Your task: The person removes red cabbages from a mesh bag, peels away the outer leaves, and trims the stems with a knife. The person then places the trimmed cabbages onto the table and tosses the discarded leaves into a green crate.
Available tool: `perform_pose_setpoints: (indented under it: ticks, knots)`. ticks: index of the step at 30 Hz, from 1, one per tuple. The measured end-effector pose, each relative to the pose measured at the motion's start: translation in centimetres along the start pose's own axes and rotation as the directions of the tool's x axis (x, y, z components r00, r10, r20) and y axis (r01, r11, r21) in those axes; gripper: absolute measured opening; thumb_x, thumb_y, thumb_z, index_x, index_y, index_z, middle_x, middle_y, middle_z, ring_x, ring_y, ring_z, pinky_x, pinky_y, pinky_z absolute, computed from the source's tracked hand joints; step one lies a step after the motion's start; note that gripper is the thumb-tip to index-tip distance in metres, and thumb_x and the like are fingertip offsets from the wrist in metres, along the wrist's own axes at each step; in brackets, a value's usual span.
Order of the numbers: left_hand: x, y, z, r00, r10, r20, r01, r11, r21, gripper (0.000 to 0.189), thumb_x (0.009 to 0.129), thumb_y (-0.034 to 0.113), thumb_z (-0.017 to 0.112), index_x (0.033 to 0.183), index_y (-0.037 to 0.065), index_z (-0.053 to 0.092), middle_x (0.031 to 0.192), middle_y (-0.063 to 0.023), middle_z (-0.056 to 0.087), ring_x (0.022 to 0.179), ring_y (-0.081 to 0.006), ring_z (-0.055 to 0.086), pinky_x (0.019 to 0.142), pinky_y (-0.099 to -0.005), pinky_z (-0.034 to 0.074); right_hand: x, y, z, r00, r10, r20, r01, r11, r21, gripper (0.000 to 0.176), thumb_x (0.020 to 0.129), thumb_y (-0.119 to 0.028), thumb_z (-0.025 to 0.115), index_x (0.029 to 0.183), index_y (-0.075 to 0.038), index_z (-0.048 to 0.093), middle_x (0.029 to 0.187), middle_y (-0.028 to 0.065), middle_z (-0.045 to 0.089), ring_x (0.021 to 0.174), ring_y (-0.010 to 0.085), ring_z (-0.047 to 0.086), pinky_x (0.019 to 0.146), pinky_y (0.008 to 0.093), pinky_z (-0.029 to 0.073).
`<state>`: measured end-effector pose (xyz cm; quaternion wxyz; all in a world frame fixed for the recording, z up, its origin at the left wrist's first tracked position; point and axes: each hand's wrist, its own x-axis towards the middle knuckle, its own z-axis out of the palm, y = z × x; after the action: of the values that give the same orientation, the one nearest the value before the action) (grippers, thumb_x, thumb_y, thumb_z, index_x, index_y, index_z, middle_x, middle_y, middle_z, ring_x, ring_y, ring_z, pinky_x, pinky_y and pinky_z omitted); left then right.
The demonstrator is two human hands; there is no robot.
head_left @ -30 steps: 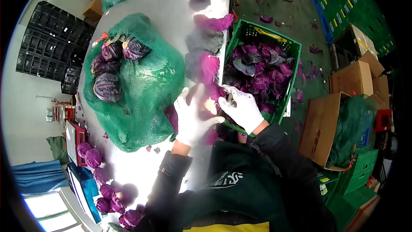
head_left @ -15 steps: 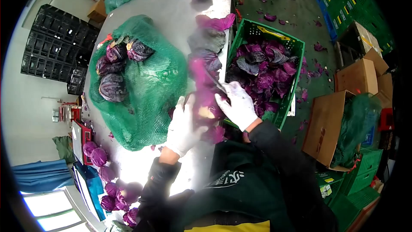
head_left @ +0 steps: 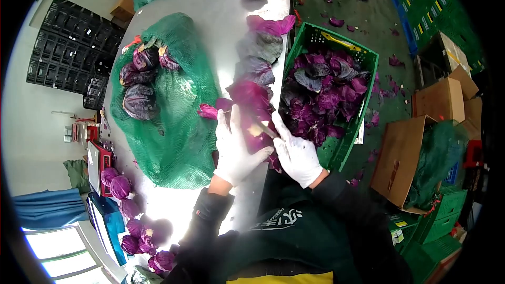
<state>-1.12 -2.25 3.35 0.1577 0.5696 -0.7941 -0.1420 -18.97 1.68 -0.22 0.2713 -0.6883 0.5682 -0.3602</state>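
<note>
A red cabbage (head_left: 252, 126), partly blurred, lies between my gloved hands at the table's right edge. Against its left side rests my left hand (head_left: 235, 150), fingers spread and thumb pointing right. On its right, my right hand (head_left: 298, 152) is closed on a knife (head_left: 267, 130), whose blade is mostly hidden or blurred near the pale stem. Loose purple leaves (head_left: 256, 71) lie beyond the cabbage along the table edge. Left of my hands, a green net bag (head_left: 184, 110) spreads over the metal table (head_left: 210, 0), with several dark cabbages (head_left: 139, 101) at its left side.
To the right, a green crate (head_left: 368, 73) holds many purple leaves. Several cabbages (head_left: 120, 186) sit at the lower left, near a red-framed scale (head_left: 100, 168). Cardboard boxes (head_left: 402, 158) stand on the right, and black crates (head_left: 66, 47) are stacked at the left.
My left hand has moved right and slightly down, and my right hand has moved slightly down. A bright purple leaf now shows left of the cabbage. The view has shifted slightly.
</note>
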Motion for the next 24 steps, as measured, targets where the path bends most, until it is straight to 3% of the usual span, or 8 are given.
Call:
perform_pose_setpoints:
  ticks: [4, 5, 11, 14, 16, 20, 21, 24]
  knots:
    - [0.2, 0.2, 0.1, 0.994, -0.096, 0.054, 0.103, 0.985, -0.138, 0.125, 0.061, 0.046, 0.086, 0.154, 0.002, 0.015, 0.15, -0.0425, 0.016, 0.139, -0.0525, 0.026, 0.109, -0.0547, 0.033, -0.4, -1.0, 0.7, 0.997, 0.047, 0.062, -0.043, 0.996, -0.074, 0.067, 0.096, -0.022, 0.052, 0.154, -0.006, 0.024, 0.073, 0.0169, 0.066, 0.055, 0.0336, 0.062, 0.052, 0.0438, 0.05]
    - [0.2, 0.8, -0.1, 0.99, -0.127, 0.063, 0.129, 0.991, -0.03, 0.12, 0.063, 0.044, 0.085, 0.149, -0.007, 0.02, 0.147, -0.0372, 0.029, 0.139, -0.0497, 0.03, 0.111, -0.0485, 0.034, -0.1, -0.9, 0.7, 0.999, 0.03, 0.034, -0.028, 0.997, -0.07, 0.065, 0.096, -0.021, 0.051, 0.154, -0.006, 0.025, 0.071, 0.0173, 0.064, 0.053, 0.0328, 0.061, 0.052, 0.0432, 0.049]
    - [-0.4, 0.8, 1.9, 0.985, -0.148, -0.092, 0.151, 0.988, 0.023, 0.118, 0.064, 0.048, 0.084, 0.149, -0.006, 0.021, 0.137, -0.0359, 0.04, 0.129, -0.0492, 0.04, 0.107, -0.0493, 0.038, 1.1, 0.3, 2.2, 0.999, -0.024, -0.036, 0.014, 0.965, -0.261, 0.069, 0.094, -0.025, 0.055, 0.155, -0.012, 0.024, 0.069, 0.0092, 0.061, 0.053, 0.0269, 0.061, 0.048, 0.04, 0.049]
    - [-0.6, 1.5, 2.0, 0.979, -0.175, -0.108, 0.18, 0.983, 0.042, 0.118, 0.064, 0.048, 0.084, 0.149, -0.006, 0.022, 0.135, -0.0347, 0.041, 0.127, -0.0482, 0.042, 0.105, -0.0499, 0.038, 1.4, 0.2, 2.3, 0.995, 0.086, -0.059, -0.098, 0.963, -0.253, 0.058, 0.096, -0.026, 0.052, 0.15, -0.018, 0.033, 0.075, 0.0117, 0.065, 0.058, 0.0305, 0.064, 0.052, 0.0418, 0.051]
    - [-1.3, 2.7, 1.7, 0.977, -0.196, -0.078, 0.205, 0.971, 0.126, 0.121, 0.064, 0.05, 0.085, 0.15, -0.005, 0.02, 0.138, -0.0359, 0.036, 0.126, -0.0497, 0.041, 0.105, -0.0501, 0.038, 3.0, 1.5, 1.1, 0.948, 0.275, -0.159, -0.275, 0.961, 0.026, 0.03, 0.102, -0.029, 0.043, 0.127, -0.02, 0.055, 0.091, 0.0187, 0.068, 0.072, 0.0378, 0.067, 0.062, 0.0446, 0.054]
    - [-3.1, 0.7, 2.8, 0.975, -0.132, -0.178, 0.118, 0.989, -0.087, 0.124, 0.06, 0.042, 0.09, 0.149, -0.006, 0.018, 0.141, -0.0342, 0.032, 0.131, -0.0479, 0.037, 0.11, -0.0493, 0.034, 5.1, 9.9, -0.2, 0.827, 0.559, 0.052, -0.506, 0.703, 0.499, 0.036, 0.105, -0.036, 0.039, 0.128, -0.015, 0.059, 0.076, 0.0148, 0.065, 0.063, 0.0229, 0.065, 0.062, 0.0372, 0.052]
    - [-3.4, 0.1, 3.0, 0.973, -0.14, -0.186, 0.114, 0.983, -0.145, 0.125, 0.059, 0.043, 0.091, 0.149, -0.005, 0.019, 0.141, -0.0352, 0.031, 0.131, -0.0482, 0.037, 0.11, -0.0504, 0.033, 5.3, 7.9, -2.2, 0.822, 0.568, 0.028, -0.538, 0.761, 0.362, 0.038, 0.106, -0.035, 0.039, 0.132, -0.014, 0.056, 0.07, 0.0082, 0.062, 0.06, 0.0149, 0.06, 0.06, 0.0343, 0.05]
    - [-3.0, 0.1, 2.7, 0.974, -0.127, -0.186, 0.096, 0.981, -0.169, 0.125, 0.059, 0.044, 0.091, 0.149, -0.005, 0.02, 0.142, -0.0374, 0.029, 0.132, -0.0491, 0.034, 0.11, -0.0517, 0.033, 4.3, 1.9, -2.4, 0.951, 0.293, 0.101, -0.305, 0.942, 0.137, 0.063, 0.094, -0.052, 0.056, 0.143, -0.013, 0.046, 0.083, 0.0091, 0.065, 0.076, 0.0229, 0.066, 0.072, 0.0363, 0.054]
